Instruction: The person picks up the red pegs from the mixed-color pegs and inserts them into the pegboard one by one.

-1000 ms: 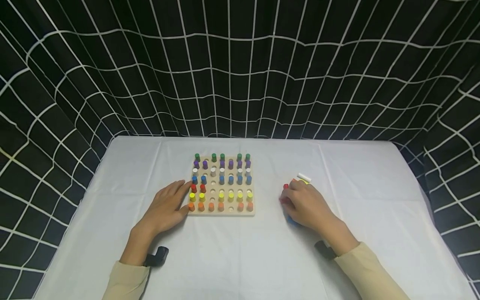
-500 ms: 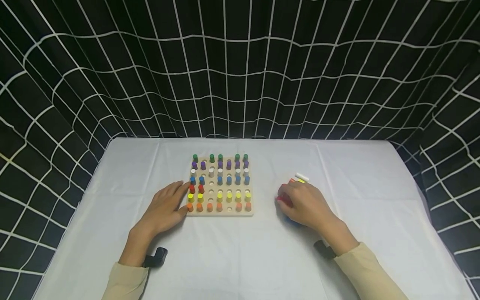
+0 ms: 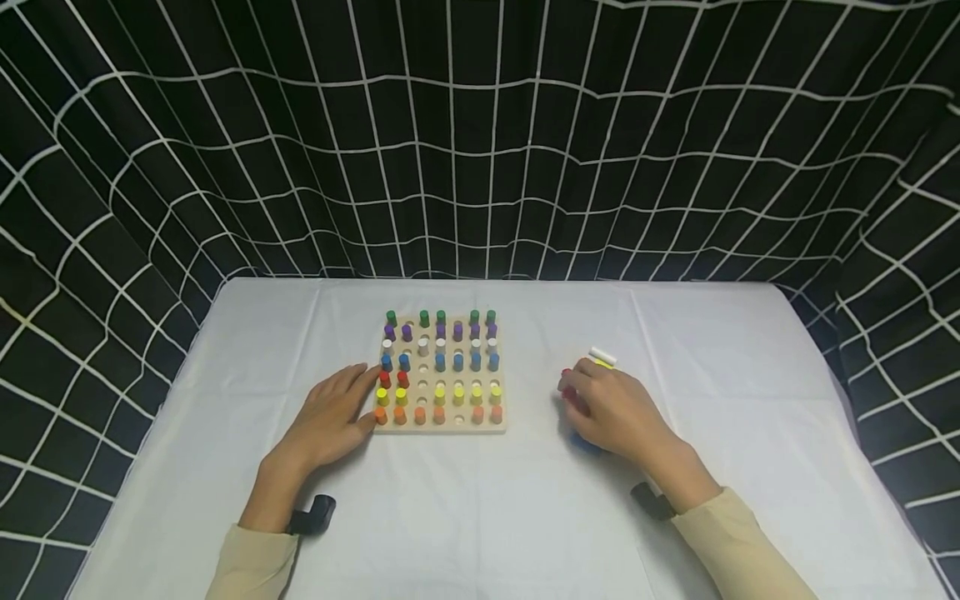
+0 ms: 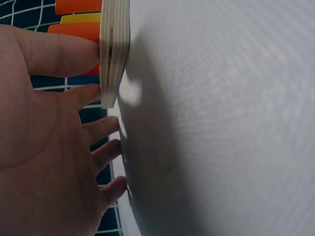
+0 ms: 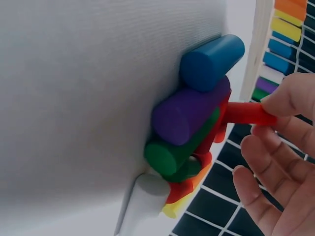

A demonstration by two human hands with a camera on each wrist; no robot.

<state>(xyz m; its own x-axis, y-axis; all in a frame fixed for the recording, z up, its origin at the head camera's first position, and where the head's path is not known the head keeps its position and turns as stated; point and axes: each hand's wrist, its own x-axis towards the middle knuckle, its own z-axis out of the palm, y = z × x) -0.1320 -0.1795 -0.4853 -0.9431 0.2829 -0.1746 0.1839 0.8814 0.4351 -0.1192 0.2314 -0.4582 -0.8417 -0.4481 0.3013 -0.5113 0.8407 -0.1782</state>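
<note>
Red peg point(image 5: 248, 113), pinched at one end by the right hand point(image 3: 622, 410) beside the loose pegs point(image 5: 187, 117), is best lifted straight clear without disturbing them, while the left hand point(image 3: 332, 418), fingers spread, should steady the pegboard point(image 3: 442, 428) it touches.

Right hand point(image 3: 618, 410): covering most of the heap in the head view; running off the right wrist view's right edge
Red peg point(image 5: 246, 113): partly hiding behind the thumb point(image 5: 288, 98)
Loose pegs point(image 5: 189, 115): overlapping; their count is not showing clearly
White peg point(image 5: 147, 196): leaving that view at the bottom
Peg board point(image 3: 442, 429): running past the top edge of both wrist views
Left hand point(image 4: 49, 137): running off its wrist view's left edge
Sleeves point(image 3: 251, 558): leaving the head view at the bottom
</note>
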